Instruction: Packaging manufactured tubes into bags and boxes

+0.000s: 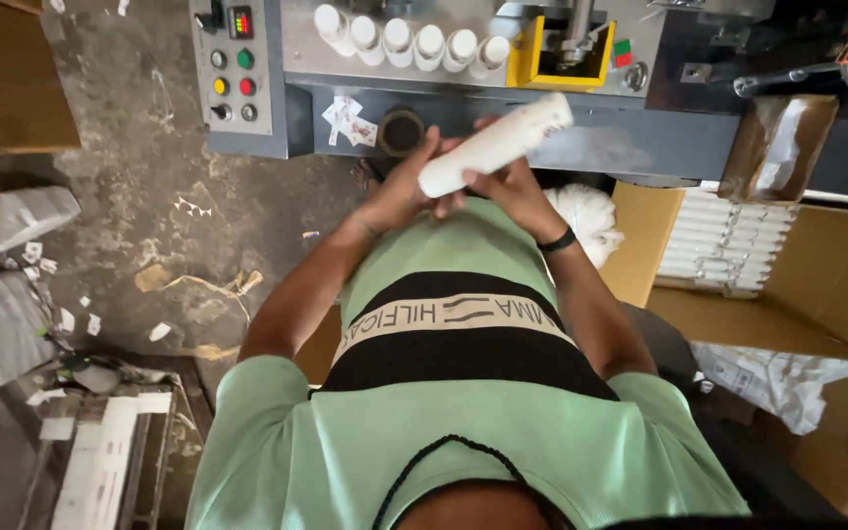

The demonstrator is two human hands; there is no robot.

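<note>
I hold a white plastic tube (495,144) slanted in front of my belly, just below the grey machine (581,128); my left hand (399,191) is closed around its lower end and my right hand (507,186) is curled under its middle, fingers closed on it. To handle it well, I judge I should keep it steady and not squeeze hard, since it likely dents. On the machine, a row of white tubes (409,44) stands beside a yellow guard (527,59) and a button panel (233,74). To my right, a cardboard box (817,285) holds more white tubes; the concrete floor (149,226) is littered with paper scraps.
</note>
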